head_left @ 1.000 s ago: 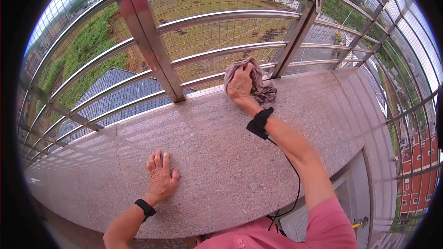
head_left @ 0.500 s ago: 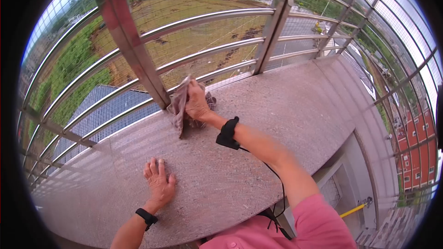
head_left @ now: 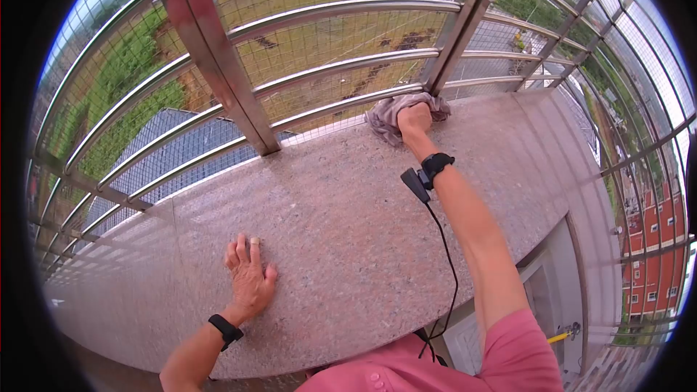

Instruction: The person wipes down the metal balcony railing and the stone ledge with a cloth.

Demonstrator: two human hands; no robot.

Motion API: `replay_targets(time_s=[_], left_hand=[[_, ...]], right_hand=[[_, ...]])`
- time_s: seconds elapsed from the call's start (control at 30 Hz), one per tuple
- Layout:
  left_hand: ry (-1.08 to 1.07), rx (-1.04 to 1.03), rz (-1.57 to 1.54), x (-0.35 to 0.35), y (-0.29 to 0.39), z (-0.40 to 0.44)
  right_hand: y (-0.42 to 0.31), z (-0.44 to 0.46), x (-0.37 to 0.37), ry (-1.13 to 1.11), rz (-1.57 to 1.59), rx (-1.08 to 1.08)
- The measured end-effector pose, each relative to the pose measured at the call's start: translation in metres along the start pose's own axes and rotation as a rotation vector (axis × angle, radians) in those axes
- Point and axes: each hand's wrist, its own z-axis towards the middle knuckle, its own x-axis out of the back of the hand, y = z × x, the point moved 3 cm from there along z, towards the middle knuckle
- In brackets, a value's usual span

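Observation:
A pinkish-grey cloth (head_left: 388,117) is bunched under my right hand (head_left: 415,117), at the far edge of the speckled stone ledge (head_left: 327,225). The fingers of that hand are closed on it, and the fingertips are partly hidden in its folds. The cloth lies by the foot of a metal railing post (head_left: 459,29). My left hand (head_left: 251,277) rests on the stone nearer to me, fingers stretched out and a ring on one of them. Both wrists wear black bands, and a black cable hangs from a small device at the right wrist.
Metal rails with wire mesh run along the ledge's far side, with another thick post (head_left: 214,58) at left. The mesh continues round the right end. A white panel (head_left: 555,283) and a yellow rod (head_left: 557,337) are below the near right edge. A red building (head_left: 657,254) stands outside.
My right hand has moved right along the railing with the cloth, from the left post to the right one. The left hand stays flat in nearly the same place.

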Motion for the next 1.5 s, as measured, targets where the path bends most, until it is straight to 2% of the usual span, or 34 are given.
replay_targets(time_s=[0.17,0.23,0.3,0.37,0.43,0.57,0.67,0.73,0.8,0.83,0.87,0.9,0.97,1.0,1.03,1.1,1.17,1.23,1.27,1.37,1.5], left_hand=[[0.023,-0.036,0.011,-0.004,-0.007,-0.001],[0.036,-0.045,-0.005,-0.005,-0.007,-0.001],[0.044,-0.054,-0.018,-0.004,-0.006,-0.001],[0.057,-0.07,-0.022,-0.003,-0.004,-0.001],[0.067,-0.062,-0.007,-0.005,-0.006,-0.002],[0.055,-0.043,0.0,-0.002,-0.003,0.0],[0.046,-0.028,0.023,0.0,-0.004,-0.002],[0.04,-0.056,-0.01,-0.001,-0.004,-0.001],[0.046,-0.044,-0.011,-0.001,-0.004,-0.002],[0.031,-0.045,-0.011,-0.001,-0.004,-0.002],[0.049,-0.032,-0.013,0.0,-0.004,-0.002],[0.035,-0.032,0.0,0.0,-0.003,-0.002],[0.029,-0.024,0.012,0.002,-0.003,-0.001],[0.025,-0.037,0.011,0.002,-0.002,-0.001],[0.02,-0.047,0.011,0.002,-0.002,-0.002],[0.025,-0.047,0.004,0.002,-0.004,-0.002],[0.021,-0.053,-0.003,0.001,-0.004,-0.001],[0.007,-0.053,-0.026,0.002,-0.004,-0.001],[-0.003,-0.047,-0.02,0.001,-0.005,-0.002],[0.047,-0.072,-0.034,-0.002,-0.005,-0.003],[0.01,-0.043,-0.039,0.002,-0.007,0.001]], right_hand=[[-0.041,-0.066,-0.047,-0.002,0.074,0.039],[-0.064,-0.1,-0.042,-0.169,0.105,0.058],[-0.061,-0.118,-0.077,-0.093,0.168,0.193],[-0.079,-0.146,-0.078,-0.114,0.253,0.195],[-0.087,-0.174,-0.087,-0.068,0.309,0.322],[-0.101,-0.203,-0.088,-0.133,0.438,0.34],[-0.095,-0.187,-0.069,-0.408,0.461,0.29],[-0.071,-0.154,-0.079,-0.707,0.846,0.029],[-0.086,-0.139,-0.024,-0.551,0.951,-0.069],[-0.092,-0.121,-0.015,-0.377,1.092,0.066],[-0.098,-0.099,-0.003,-0.357,1.148,0.166],[-0.119,-0.096,0.029,-0.246,1.204,0.264],[-0.151,-0.079,0.068,-0.076,1.18,0.693],[-0.165,-0.062,0.066,-0.051,1.287,0.75],[-0.18,-0.061,0.078,0.207,1.023,0.859],[-0.214,-0.074,0.083,0.382,0.795,0.935],[-0.231,-0.114,0.064,0.134,0.919,0.891],[-0.245,-0.165,0.044,0.205,0.72,1.038],[-0.245,-0.18,0.029,0.198,0.724,1.026],[-0.226,-0.201,-0.011,0.143,0.823,1.106],[-0.186,-0.211,-0.021,-0.004,0.663,1.262]])
